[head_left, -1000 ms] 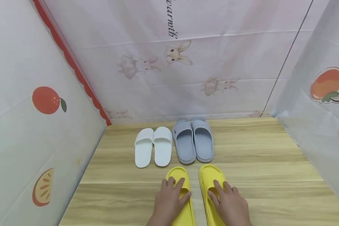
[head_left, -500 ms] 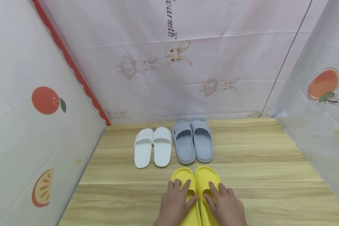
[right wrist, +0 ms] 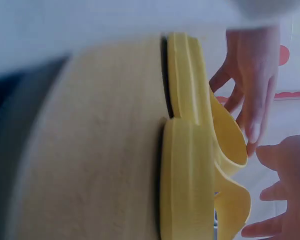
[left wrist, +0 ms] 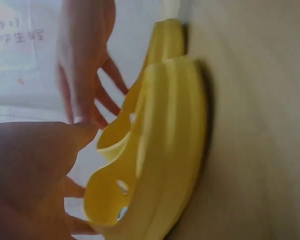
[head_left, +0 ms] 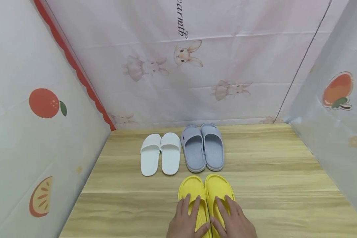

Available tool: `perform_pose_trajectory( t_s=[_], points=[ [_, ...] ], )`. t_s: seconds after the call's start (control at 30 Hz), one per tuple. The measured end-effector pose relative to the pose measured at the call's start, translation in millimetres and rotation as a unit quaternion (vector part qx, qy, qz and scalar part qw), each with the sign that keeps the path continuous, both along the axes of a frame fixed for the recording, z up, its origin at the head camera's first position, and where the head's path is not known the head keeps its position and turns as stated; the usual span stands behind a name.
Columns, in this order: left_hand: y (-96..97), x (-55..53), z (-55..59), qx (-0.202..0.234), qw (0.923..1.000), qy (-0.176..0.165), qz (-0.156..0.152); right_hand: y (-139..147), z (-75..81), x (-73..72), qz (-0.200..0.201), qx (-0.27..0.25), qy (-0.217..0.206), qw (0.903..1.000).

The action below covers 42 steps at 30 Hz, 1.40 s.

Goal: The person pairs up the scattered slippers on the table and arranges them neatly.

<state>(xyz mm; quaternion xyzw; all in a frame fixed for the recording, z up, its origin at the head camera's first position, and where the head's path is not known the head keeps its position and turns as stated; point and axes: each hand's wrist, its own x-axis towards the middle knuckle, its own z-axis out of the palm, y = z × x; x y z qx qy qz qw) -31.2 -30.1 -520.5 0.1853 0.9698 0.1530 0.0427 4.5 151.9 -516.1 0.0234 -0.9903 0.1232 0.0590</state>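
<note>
Two yellow slippers, a left one [head_left: 191, 185] and a right one [head_left: 218, 185], stand side by side at the near middle of the wooden surface, toes facing away. My left hand [head_left: 184, 219] is over the left slipper, fingers extended and spread around its strap. Over the right slipper, my right hand [head_left: 234, 220] has its fingers likewise extended near the strap. In the left wrist view the left hand [left wrist: 27, 175] appears raised beside the strap, its fingers not curled around it. The right wrist view shows the right hand [right wrist: 295, 185] with loose fingers just off the strap.
Beyond the yellow pair, two white slippers [head_left: 170, 159] and two grey slippers [head_left: 214, 154] are lined up near the back wall [head_left: 250, 59]. Printed sheets cover the left wall [head_left: 15, 145] and the right wall [head_left: 342, 132], bounding the wooden surface [head_left: 267, 181].
The yellow slippers, first apart, have been brought together side by side. Since then both hands have loosened from the straps and drawn slightly back toward me. White and grey pairs stay put.
</note>
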Motion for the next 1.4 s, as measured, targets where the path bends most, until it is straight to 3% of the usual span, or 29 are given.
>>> perform_pose_trajectory(
  t_s=[0.3, 0.43, 0.63, 0.73, 0.83, 1.1, 1.4],
  points=[
    [15.4, -0.8, 0.9, -0.014, 0.9997, 0.019, -0.007, 9, -6.2, 7.8, 0.013, 0.019, 0.069, 0.9974],
    [24.8, -0.6, 5.0, -0.024, 0.9993, 0.021, -0.021, 15, -5.4, 9.4, 0.004, 0.03, 0.072, 0.9969],
    [44.7, -3.3, 10.1, -0.027, 0.9989, 0.002, -0.039, 28, -1.7, 8.7, -0.019, 0.051, 0.05, 0.9973],
    [54.9, -6.1, 8.9, -0.024, 0.9982, -0.031, -0.046, 35, 0.4, 8.2, -0.034, 0.045, 0.023, 0.9981],
    [66.0, -8.1, 8.1, -0.023, 0.9973, -0.041, -0.056, 44, 4.3, 7.0, -0.052, 0.028, -0.009, 0.9982],
    [91.9, -13.2, 4.8, -0.014, 0.9958, -0.032, -0.085, 68, 10.4, 2.9, -0.082, -0.02, -0.073, 0.9937],
    [118.1, -25.8, -0.6, 0.019, 0.993, 0.003, -0.116, 91, 10.3, -3.6, -0.104, -0.033, -0.069, 0.9916]
  ],
)
